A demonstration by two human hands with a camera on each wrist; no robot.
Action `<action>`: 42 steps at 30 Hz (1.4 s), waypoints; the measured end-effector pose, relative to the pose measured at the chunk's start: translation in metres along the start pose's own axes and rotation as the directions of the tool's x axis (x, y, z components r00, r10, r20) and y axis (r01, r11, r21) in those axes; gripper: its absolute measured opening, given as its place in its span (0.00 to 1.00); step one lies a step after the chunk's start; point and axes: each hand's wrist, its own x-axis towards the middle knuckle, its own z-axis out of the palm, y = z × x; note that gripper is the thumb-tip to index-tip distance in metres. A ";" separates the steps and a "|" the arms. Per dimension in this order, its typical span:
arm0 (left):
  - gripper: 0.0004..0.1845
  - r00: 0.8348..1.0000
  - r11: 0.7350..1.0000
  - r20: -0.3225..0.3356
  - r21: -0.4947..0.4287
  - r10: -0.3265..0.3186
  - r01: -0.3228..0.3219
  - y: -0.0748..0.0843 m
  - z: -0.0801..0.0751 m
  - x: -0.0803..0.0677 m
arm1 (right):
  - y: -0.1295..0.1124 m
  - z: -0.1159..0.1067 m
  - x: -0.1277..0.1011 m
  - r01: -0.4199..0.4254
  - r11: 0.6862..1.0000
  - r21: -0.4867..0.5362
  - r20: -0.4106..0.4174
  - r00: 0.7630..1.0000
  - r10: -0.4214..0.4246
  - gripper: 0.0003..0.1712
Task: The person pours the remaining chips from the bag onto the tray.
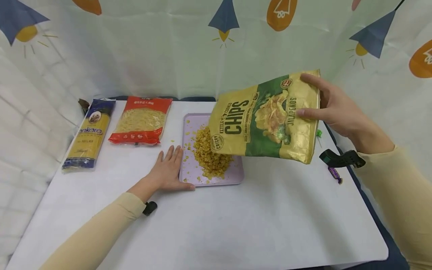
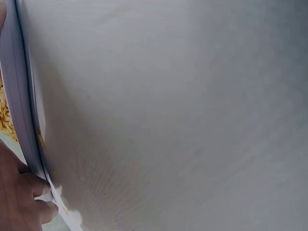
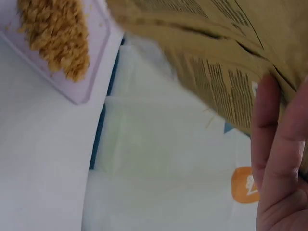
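Note:
Held by the right hand (image 1: 341,107) at its right end is a gold and green bag of kettle cooked jalapeño chips (image 1: 268,116). It is tilted in the air, its left end over a lilac tray (image 1: 239,176). A heap of crushed yellow chips (image 1: 209,159) lies on that tray, partly hidden by the bag. In the right wrist view, fingers (image 3: 274,159) press against the back of the bag (image 3: 216,67). The left hand (image 1: 167,174) lies with fingers spread and straight at the tray's left edge, thumb along its near left corner.
At the back left lie a blue and yellow Ankara pasta pack (image 1: 89,133) and a red-ended clear pack (image 1: 141,120) of pale food. A purple-wrapped sweet (image 1: 335,174) and a green-topped lollipop (image 1: 318,133) sit near the table's right edge. A printed curtain (image 1: 162,48) hangs behind.

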 end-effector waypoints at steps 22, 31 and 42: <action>0.76 1.000 1.000 0.001 -0.012 -0.003 0.003 0.004 -0.004 -0.002 | -0.113 0.045 0.042 0.131 0.712 -0.690 0.314 0.941 0.130 0.56; 0.76 1.000 1.000 0.005 -0.002 -0.005 0.005 0.007 -0.004 -0.002 | -0.134 0.059 0.060 0.128 0.624 -0.770 0.330 0.918 0.219 0.54; 0.76 1.000 1.000 0.016 0.013 0.000 -0.001 0.011 -0.007 0.000 | -0.119 0.037 0.051 0.056 0.654 -0.754 0.272 0.934 0.233 0.54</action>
